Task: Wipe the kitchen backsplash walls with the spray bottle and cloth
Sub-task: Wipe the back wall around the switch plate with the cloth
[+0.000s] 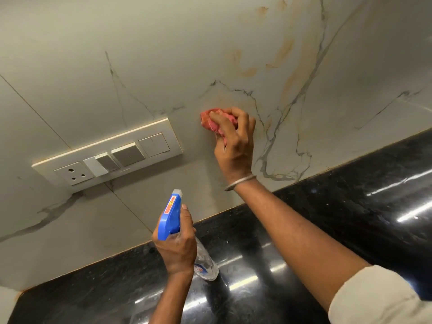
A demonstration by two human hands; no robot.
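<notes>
Pressing the bunched pink cloth point(218, 123) against the marble-look backsplash point(163, 66) in our clenched right hand point(235, 146), we grip the spray bottle point(171, 218) in our left hand point(176, 247), nozzle aimed up at the wall below and left of the cloth, beside the switch plate point(107, 153).

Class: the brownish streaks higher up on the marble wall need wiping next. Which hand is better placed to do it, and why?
Right. The right hand presses the pink cloth on the backsplash below the streaks; the left hand holds the spray bottle.
</notes>
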